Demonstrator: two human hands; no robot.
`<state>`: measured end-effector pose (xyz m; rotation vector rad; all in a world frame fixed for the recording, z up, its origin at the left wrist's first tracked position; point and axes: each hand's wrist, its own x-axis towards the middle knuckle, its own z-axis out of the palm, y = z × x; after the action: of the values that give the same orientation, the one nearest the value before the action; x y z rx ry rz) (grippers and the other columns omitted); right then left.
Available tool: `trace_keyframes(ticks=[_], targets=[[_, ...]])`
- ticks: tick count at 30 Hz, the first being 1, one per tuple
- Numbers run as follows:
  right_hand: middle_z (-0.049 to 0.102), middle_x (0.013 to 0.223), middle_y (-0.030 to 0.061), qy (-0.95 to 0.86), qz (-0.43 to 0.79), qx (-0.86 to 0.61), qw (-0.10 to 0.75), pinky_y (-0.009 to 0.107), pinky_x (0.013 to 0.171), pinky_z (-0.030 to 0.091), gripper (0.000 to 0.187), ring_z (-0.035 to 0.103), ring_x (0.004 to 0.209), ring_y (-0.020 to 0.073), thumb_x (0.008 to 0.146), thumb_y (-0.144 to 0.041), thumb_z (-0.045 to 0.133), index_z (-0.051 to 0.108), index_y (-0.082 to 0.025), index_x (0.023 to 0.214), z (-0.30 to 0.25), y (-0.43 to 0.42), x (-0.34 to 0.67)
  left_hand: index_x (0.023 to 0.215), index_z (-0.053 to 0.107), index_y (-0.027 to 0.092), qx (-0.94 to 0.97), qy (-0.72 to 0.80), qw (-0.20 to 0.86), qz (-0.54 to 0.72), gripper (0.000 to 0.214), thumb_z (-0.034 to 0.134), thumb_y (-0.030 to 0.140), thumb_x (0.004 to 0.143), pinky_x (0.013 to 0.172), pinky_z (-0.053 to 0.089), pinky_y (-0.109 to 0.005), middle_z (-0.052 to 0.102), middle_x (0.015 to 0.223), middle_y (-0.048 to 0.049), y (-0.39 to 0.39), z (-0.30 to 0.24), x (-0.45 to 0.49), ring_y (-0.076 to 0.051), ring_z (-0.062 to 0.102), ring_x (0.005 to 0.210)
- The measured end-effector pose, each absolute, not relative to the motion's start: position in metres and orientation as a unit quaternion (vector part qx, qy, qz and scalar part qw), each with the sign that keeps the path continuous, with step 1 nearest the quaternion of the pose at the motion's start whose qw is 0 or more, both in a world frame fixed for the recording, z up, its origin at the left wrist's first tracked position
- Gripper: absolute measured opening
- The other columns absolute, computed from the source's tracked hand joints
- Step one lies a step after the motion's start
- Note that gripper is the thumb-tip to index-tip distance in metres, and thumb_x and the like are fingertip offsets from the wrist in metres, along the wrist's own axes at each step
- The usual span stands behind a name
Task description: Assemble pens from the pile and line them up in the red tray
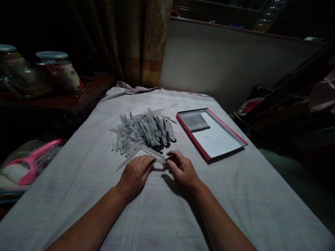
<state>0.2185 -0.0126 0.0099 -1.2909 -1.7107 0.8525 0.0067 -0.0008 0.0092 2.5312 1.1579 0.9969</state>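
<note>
My left hand (137,174) is closed on one end of a pen (160,161) with a pale, see-through barrel. At the pen's other end, my right hand (183,170) pinches it between thumb and fingers. Just beyond my hands lies a loose heap of similar pens (143,130), their black ends mostly pointing right and towards me. One pale barrel (128,160) sticks out of the heap beside my left hand. To the right, a shallow box lid (193,139) with red sides holds a neat row of pens (195,121) at its far left end.
A white cloth (157,216) covers the table. On the left stand jars with blue lids (59,68) on a dark red surface, and a pink-handled object (32,162) lies lower down. A curtain (143,42) and a pale wall (209,59) close off the far side.
</note>
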Motion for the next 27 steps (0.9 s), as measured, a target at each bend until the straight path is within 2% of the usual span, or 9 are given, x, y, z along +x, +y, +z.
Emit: trace_keyframes(ticks=[3, 6, 11, 15, 18, 20, 24, 27], targets=[[0.068, 0.076, 0.0011, -0.682, 0.322, -0.514, 0.408, 0.025, 0.063, 0.048, 0.012, 0.064, 0.068, 0.0155, 0.088, -0.028, 0.054, 0.063, -0.020, 0.090, 0.0117, -0.0125, 0.2188, 0.109, 0.060, 0.019, 0.855, 0.389, 0.095, 0.330, 0.017, 0.050, 0.019, 0.095, 0.077, 0.054, -0.034, 0.072, 0.094, -0.0070, -0.0001, 0.0093, 0.0064, -0.021, 0.068, 0.086], [0.066, 0.069, 0.0006, -0.690, 0.306, -0.524, 0.394, 0.025, 0.064, 0.047, 0.020, 0.063, 0.065, 0.0151, 0.091, -0.030, 0.050, 0.062, -0.020, 0.079, 0.0123, -0.0119, 0.2193, 0.109, 0.061, 0.019, 0.856, 0.386, 0.095, 0.331, 0.018, 0.051, 0.019, 0.094, 0.076, 0.054, -0.034, 0.072, 0.093, -0.0070, -0.0002, 0.0098, 0.0066, -0.021, 0.068, 0.086], [0.068, 0.079, 0.0013, -0.695, 0.311, -0.505, 0.407, 0.024, 0.064, 0.048, 0.016, 0.063, 0.069, 0.0147, 0.087, -0.027, 0.056, 0.062, -0.019, 0.099, 0.0123, -0.0117, 0.2220, 0.109, 0.061, 0.018, 0.857, 0.383, 0.086, 0.334, 0.017, 0.051, 0.019, 0.094, 0.076, 0.053, -0.034, 0.072, 0.093, -0.0069, -0.0007, 0.0099, 0.0071, -0.021, 0.068, 0.085], [0.067, 0.076, 0.0014, -0.704, 0.295, -0.502, 0.407, 0.024, 0.065, 0.047, 0.013, 0.063, 0.069, 0.0148, 0.089, -0.027, 0.052, 0.063, -0.020, 0.085, 0.0130, -0.0116, 0.2231, 0.108, 0.060, 0.017, 0.858, 0.381, 0.082, 0.336, 0.016, 0.052, 0.019, 0.094, 0.075, 0.053, -0.034, 0.072, 0.094, -0.0067, -0.0003, 0.0084, 0.0071, -0.021, 0.068, 0.084], [0.067, 0.072, -0.0001, -0.700, 0.312, -0.504, 0.399, 0.024, 0.064, 0.047, 0.014, 0.063, 0.066, 0.0144, 0.089, -0.029, 0.053, 0.063, -0.020, 0.094, 0.0129, -0.0114, 0.2235, 0.108, 0.061, 0.018, 0.856, 0.385, 0.088, 0.334, 0.016, 0.052, 0.019, 0.094, 0.075, 0.053, -0.034, 0.072, 0.094, -0.0067, -0.0003, 0.0078, 0.0070, -0.020, 0.068, 0.084], [0.067, 0.077, 0.0004, -0.703, 0.307, -0.501, 0.401, 0.024, 0.065, 0.048, 0.016, 0.063, 0.068, 0.0146, 0.087, -0.027, 0.056, 0.062, -0.020, 0.100, 0.0130, -0.0111, 0.2239, 0.108, 0.061, 0.018, 0.856, 0.387, 0.090, 0.333, 0.016, 0.052, 0.018, 0.094, 0.075, 0.053, -0.034, 0.072, 0.094, -0.0066, -0.0004, 0.0079, 0.0070, -0.021, 0.068, 0.085], [0.067, 0.074, 0.0015, -0.714, 0.286, -0.503, 0.394, 0.024, 0.065, 0.047, 0.015, 0.062, 0.068, 0.0148, 0.089, -0.027, 0.052, 0.063, -0.019, 0.084, 0.0136, -0.0111, 0.2243, 0.109, 0.061, 0.017, 0.856, 0.385, 0.086, 0.334, 0.017, 0.052, 0.018, 0.094, 0.076, 0.053, -0.035, 0.072, 0.095, -0.0070, -0.0005, 0.0083, 0.0068, -0.021, 0.068, 0.086], [0.068, 0.076, 0.0013, -0.717, 0.287, -0.500, 0.392, 0.024, 0.065, 0.048, 0.015, 0.063, 0.068, 0.0149, 0.088, -0.027, 0.054, 0.064, -0.019, 0.096, 0.0137, -0.0116, 0.2244, 0.109, 0.061, 0.017, 0.856, 0.385, 0.084, 0.334, 0.017, 0.051, 0.019, 0.094, 0.075, 0.054, -0.035, 0.072, 0.094, -0.0070, -0.0005, 0.0081, 0.0068, -0.021, 0.068, 0.085]])
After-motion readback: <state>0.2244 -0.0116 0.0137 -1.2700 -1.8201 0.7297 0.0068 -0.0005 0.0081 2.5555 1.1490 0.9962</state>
